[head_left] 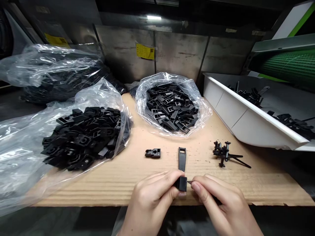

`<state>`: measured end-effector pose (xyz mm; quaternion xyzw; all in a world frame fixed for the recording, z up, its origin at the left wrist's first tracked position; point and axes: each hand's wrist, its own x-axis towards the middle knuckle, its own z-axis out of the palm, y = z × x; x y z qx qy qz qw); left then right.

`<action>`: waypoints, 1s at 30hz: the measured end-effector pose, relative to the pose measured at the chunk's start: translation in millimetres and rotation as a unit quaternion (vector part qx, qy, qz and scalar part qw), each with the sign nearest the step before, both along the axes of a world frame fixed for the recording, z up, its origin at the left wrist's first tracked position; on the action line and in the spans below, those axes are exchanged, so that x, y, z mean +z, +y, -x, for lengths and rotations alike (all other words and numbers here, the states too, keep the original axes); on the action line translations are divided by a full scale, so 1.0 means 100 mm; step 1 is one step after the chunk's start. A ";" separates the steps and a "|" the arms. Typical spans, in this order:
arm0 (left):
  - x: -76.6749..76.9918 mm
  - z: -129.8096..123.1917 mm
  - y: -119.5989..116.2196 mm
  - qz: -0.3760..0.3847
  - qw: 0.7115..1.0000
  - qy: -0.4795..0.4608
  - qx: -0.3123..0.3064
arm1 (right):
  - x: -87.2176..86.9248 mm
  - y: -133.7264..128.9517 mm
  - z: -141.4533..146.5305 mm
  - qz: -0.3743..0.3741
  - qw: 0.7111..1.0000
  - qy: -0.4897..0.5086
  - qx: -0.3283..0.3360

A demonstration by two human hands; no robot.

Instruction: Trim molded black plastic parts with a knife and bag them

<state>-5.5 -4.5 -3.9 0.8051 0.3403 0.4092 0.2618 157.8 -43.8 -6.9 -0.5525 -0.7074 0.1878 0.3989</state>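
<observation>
My left hand [157, 193] pinches a small black plastic block [182, 184] between thumb and fingers, above the front edge of the cardboard. Close on its right, my right hand [218, 198] is closed on a thin dark pointed piece [190, 182]; most of that piece is hidden by the fingers, and its tip points at the block. Just beyond the hands lies a long black plastic lever-like part [182, 159] with a square opening at its far end. Left of it is a small black notched part [153, 153]. A cluster of black pins and stems [223, 153] rests to the right.
A clear bag [100, 95] spills black parts [86, 134] at left; another open bag [157, 78] holds long black parts [172, 106] at the back. At right stands a white bin [241, 114] with black pieces. Cardboard [137, 183] covers the work surface. Metal panels [182, 52] stand behind.
</observation>
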 end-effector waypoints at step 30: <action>0.12 0.00 -0.02 0.264 0.957 -0.095 -0.077 | 0.26 0.14 0.07 0.183 0.965 0.184 -0.037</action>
